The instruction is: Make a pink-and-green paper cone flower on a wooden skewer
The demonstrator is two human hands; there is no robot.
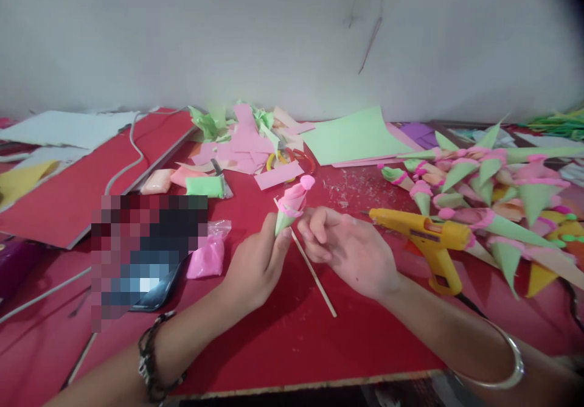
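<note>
My left hand [255,264] is closed on the green tip of a small paper cone flower [292,203] with a pink rolled top, held upright over the red table [283,346]. My right hand [349,246] is just right of it, fingers curled loosely, nothing visible in them. A thin wooden stick [314,273] lies on the table between and under the hands. A yellow hot glue gun [429,236] rests to the right of my right hand.
A heap of finished green-and-pink paper cones [493,194] fills the right side. Green paper sheets [351,136], pink scraps [246,145], scissors with a yellow handle [278,160] and small clay packets [205,187] lie at the back. A pink packet [207,258] and a cable [132,157] are on the left.
</note>
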